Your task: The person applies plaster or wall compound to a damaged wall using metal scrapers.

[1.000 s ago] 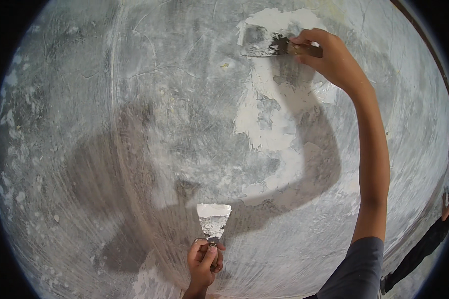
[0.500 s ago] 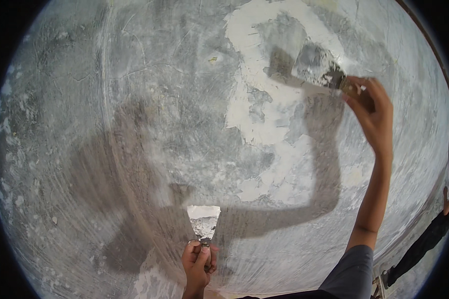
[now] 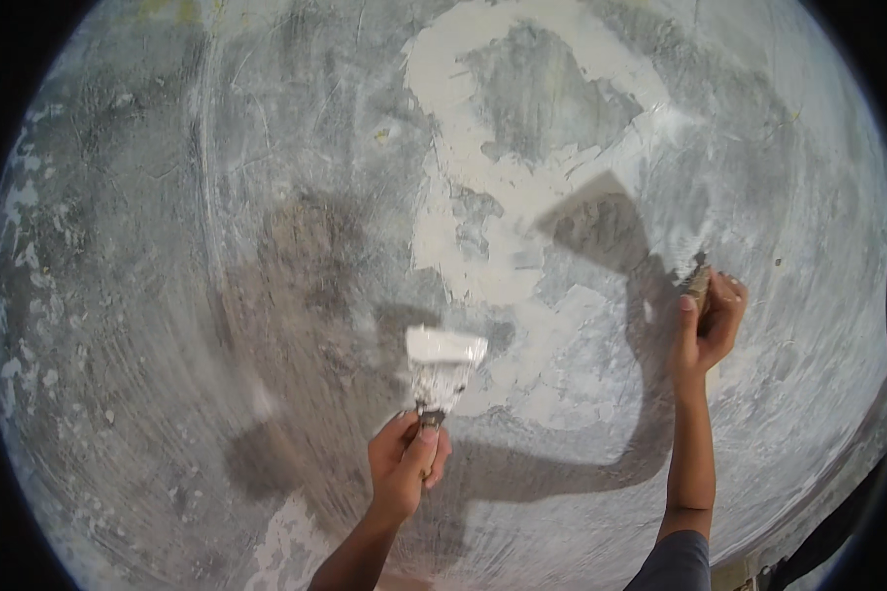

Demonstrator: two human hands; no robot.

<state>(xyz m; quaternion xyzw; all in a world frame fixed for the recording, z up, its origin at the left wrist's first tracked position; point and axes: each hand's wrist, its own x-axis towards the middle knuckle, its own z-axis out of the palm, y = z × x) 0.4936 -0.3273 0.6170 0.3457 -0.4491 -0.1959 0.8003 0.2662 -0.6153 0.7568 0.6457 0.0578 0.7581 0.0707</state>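
Observation:
My left hand (image 3: 407, 471) is closed round the handle of a putty knife (image 3: 442, 386), low in the middle of the view. Its blade points up, and a thick band of white filler (image 3: 445, 346) lies along the top edge. On the right, my right hand (image 3: 710, 323) grips the handle of a second putty knife (image 3: 697, 283). That blade is blurred and seen nearly edge-on, with whitish smears; its broad shadow falls on the wall to the left, apart from the blade. Fresh white filler (image 3: 453, 84) forms a rough loop on the grey wall (image 3: 296, 128) above both hands.
The grey wall fills most of the view, with a fainter whitish patch (image 3: 552, 369) below the loop and a vertical ridge (image 3: 205, 138) at left. Shadows of my head and arms fall across it. Part of another person's dark clothing (image 3: 833, 527) shows at the lower right edge.
My right hand has come down from the filler loop with its putty knife, whose blade has turned nearly edge-on. My left hand has risen and shifted slightly right with its knife.

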